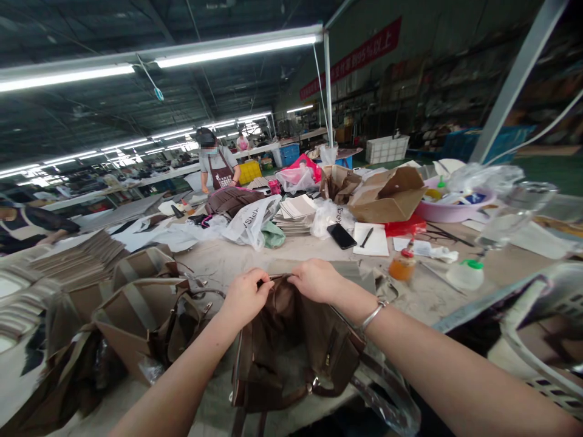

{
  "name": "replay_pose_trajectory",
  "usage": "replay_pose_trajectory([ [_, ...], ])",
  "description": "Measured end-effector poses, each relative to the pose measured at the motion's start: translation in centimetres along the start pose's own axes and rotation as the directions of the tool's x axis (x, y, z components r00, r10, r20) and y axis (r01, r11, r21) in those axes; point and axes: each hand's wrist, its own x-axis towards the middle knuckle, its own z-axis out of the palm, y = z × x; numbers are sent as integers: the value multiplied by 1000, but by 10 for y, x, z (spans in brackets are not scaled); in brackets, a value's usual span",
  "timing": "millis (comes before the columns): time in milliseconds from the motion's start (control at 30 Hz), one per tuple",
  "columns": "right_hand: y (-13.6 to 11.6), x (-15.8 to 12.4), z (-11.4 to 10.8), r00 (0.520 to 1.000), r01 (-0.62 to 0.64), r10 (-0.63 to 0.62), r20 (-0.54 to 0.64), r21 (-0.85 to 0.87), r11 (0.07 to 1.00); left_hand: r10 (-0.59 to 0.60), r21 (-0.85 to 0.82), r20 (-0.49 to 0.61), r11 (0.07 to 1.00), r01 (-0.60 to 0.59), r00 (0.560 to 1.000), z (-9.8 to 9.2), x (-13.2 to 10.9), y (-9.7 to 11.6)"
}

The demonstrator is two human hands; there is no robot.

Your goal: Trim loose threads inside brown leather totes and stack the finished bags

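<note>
A brown handbag [334,358] stands open on the worktable in front of me, its lining and a zip showing inside. My left hand [248,296] pinches the far rim of the bag between thumb and fingers. Close to it on the right, my right hand [316,280] grips the same rim, its fingertips partly hidden behind the edge. A metal clasp [313,385] hangs at the bag's near side. One strap wrapped in clear plastic [387,400] trails off at the lower right.
More brown bags [132,309] and stacked panels [79,258] crowd the left. A black phone [341,236], a notepad with a pen [371,238], an orange-filled bottle [401,267] and a green-capped bottle [465,274] lie beyond. A white basket [532,346] sits right. A co-worker [217,161] stands opposite.
</note>
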Motion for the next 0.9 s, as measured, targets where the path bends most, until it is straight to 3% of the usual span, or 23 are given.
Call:
replay_pose_trajectory([
  [233,7,1,3,1000,15,-15,-10,32,999,-15,104,-28,994,18,1000,3,1,3],
  [367,17,-1,3,995,94,-95,5,117,989,-32,98,-34,995,35,999,4,1,5],
  [467,21,0,3,986,165,-159,-46,173,971,-6,40,-30,999,7,1000,4,1,5],
  [633,11,11,2,968,240,-233,-98,62,969,45,-69,-36,996,-47,998,2,-1,-3],
  [800,3,18,2,959,269,-270,-86,-25,963,-9,-139,-49,990,2,999,0,-5,-12],
  [900,6,18,4,952,278,-282,-116,-50,959,-56,-272,-50,961,40,997,0,-8,-16],
])
